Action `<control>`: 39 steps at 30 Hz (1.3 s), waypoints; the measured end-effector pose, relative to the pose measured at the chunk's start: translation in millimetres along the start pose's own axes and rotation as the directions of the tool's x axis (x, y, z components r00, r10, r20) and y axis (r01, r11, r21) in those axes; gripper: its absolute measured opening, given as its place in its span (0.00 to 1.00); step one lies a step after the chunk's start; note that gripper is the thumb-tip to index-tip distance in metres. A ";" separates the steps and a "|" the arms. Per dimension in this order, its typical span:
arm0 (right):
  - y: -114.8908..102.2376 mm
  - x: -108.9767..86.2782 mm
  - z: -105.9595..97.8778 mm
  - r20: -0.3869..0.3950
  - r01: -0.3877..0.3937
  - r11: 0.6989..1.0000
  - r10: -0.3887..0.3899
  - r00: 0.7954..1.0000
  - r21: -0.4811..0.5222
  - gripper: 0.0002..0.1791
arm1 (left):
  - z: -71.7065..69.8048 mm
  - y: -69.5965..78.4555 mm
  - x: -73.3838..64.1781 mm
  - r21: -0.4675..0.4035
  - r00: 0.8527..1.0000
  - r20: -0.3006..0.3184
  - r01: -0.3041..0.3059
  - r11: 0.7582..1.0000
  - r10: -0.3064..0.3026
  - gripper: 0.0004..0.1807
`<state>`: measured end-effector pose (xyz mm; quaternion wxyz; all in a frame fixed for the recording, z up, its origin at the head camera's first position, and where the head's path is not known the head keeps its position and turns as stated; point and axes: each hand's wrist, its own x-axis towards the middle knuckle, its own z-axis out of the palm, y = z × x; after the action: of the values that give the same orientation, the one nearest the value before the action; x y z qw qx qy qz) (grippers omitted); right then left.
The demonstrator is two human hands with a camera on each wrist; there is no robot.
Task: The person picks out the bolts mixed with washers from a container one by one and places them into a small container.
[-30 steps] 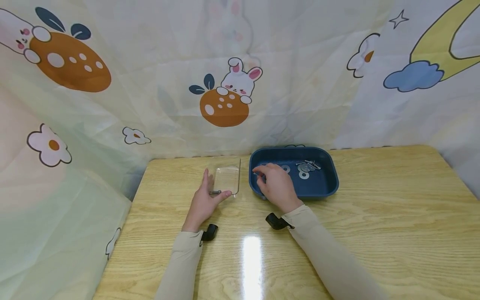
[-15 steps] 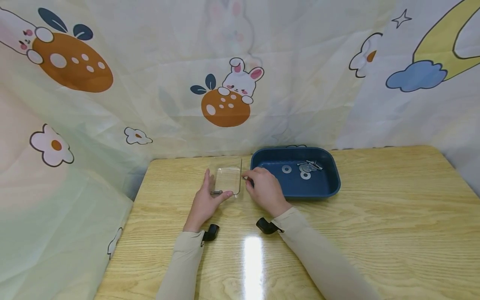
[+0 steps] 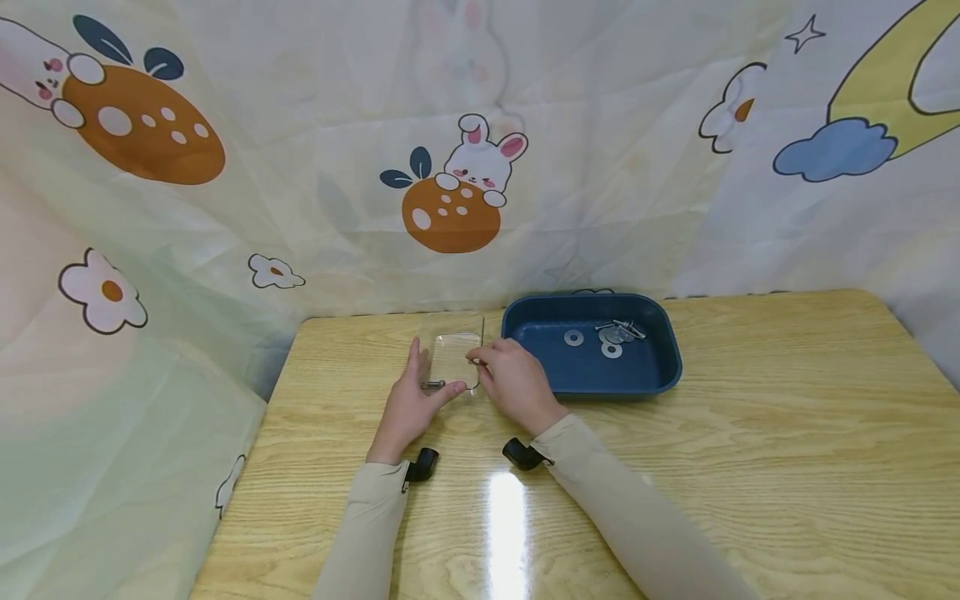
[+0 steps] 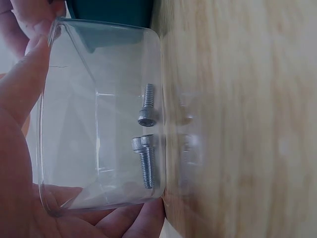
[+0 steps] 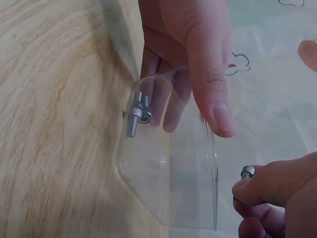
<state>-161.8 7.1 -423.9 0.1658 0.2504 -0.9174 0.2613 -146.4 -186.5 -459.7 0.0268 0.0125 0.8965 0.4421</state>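
Note:
A clear plastic box (image 4: 74, 114) stands on the table, and my left hand (image 3: 405, 410) holds it from the near left, thumb along the rim and fingers around the side. Inside lie a socket head screw (image 4: 147, 105) and, beside it, two more screws (image 4: 147, 161) lying together. My right hand (image 3: 517, 383) pinches another socket head screw (image 5: 247, 172) between thumb and fingers, close over the right rim of the box. Its head sticks up past the fingertips, while the shank is mostly hidden in the grip.
Right of the box stands a dark blue tray (image 3: 600, 387). It holds flat washers (image 3: 612, 352) and a small pile of screws (image 3: 628, 328) toward its right side. A printed cloth (image 3: 337, 208) hangs behind the wooden table (image 3: 787, 433).
My right hand has moved left out of the blue tray with a screw and now reaches over the clear box. The left hand has stayed in place on the box.

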 end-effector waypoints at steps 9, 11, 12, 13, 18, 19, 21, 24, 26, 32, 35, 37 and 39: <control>-4.2 1.5 7.6 -0.004 0.048 0.999 -0.048 0.999 -0.013 0.08 | 0.0 -0.3 1.7 0.011 1.000 -0.001 0.016 1.000 -0.016 0.61; -4.9 1.8 9.0 -0.005 0.058 0.998 -0.058 0.998 -0.016 0.08 | 0.2 -1.0 2.1 0.011 1.000 -0.004 0.014 1.000 -0.014 0.61; -5.5 1.9 9.4 -0.002 0.063 0.998 -0.063 0.998 -0.018 0.08 | 0.2 -1.2 2.2 0.009 1.000 -0.006 0.014 1.000 -0.014 0.60; -6.3 2.2 9.4 0.003 0.066 0.998 -0.066 0.998 -0.023 0.08 | 0.3 -1.4 2.3 0.006 1.000 -0.006 0.012 1.000 -0.012 0.60; -10.3 3.5 9.0 0.041 0.089 0.994 -0.087 0.995 -0.066 0.09 | 0.0 -0.9 2.2 0.007 1.000 -0.005 0.015 1.000 -0.015 0.60; -11.2 3.6 8.7 0.048 0.093 0.993 -0.090 0.995 -0.074 0.09 | 0.0 -0.7 2.2 0.008 1.000 -0.005 0.016 1.000 -0.016 0.60; -12.2 4.0 8.9 0.065 0.097 0.992 -0.091 0.994 -0.087 0.09 | -0.1 -0.4 2.1 0.008 1.000 -0.004 0.015 1.000 -0.015 0.61; -12.9 4.2 9.6 0.085 0.096 0.990 -0.087 0.993 -0.101 0.10 | -0.2 -0.3 2.2 0.006 1.000 -0.003 0.010 1.000 -0.010 0.61; -12.6 4.3 10.4 0.093 0.095 0.990 -0.085 0.992 -0.107 0.10 | 0.0 -0.3 2.2 0.005 1.000 -0.003 0.009 1.000 -0.009 0.61; -11.6 4.0 11.2 0.085 0.096 0.990 -0.088 0.993 -0.099 0.10 | 0.6 -0.6 2.8 0.015 1.000 -0.003 0.013 1.000 -0.013 0.62; -11.0 4.0 11.8 0.076 0.095 0.991 -0.088 0.993 -0.092 0.10 | 0.3 -0.2 2.6 0.025 1.000 -0.006 0.014 1.000 -0.014 0.62; -10.8 4.0 11.8 0.072 0.094 0.992 -0.088 0.994 -0.086 0.11 | 0.1 0.2 2.4 0.026 1.000 -0.006 0.013 1.000 -0.013 0.61; -10.6 3.9 11.8 0.068 0.094 0.992 -0.088 0.994 -0.080 0.10 | -0.1 0.4 2.2 0.023 1.000 -0.004 0.010 1.000 -0.010 0.61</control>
<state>-161.2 -8.8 -427.6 0.1582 0.2931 -0.9199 0.2068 -148.6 -186.2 -459.4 0.0269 0.0074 0.9015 0.4318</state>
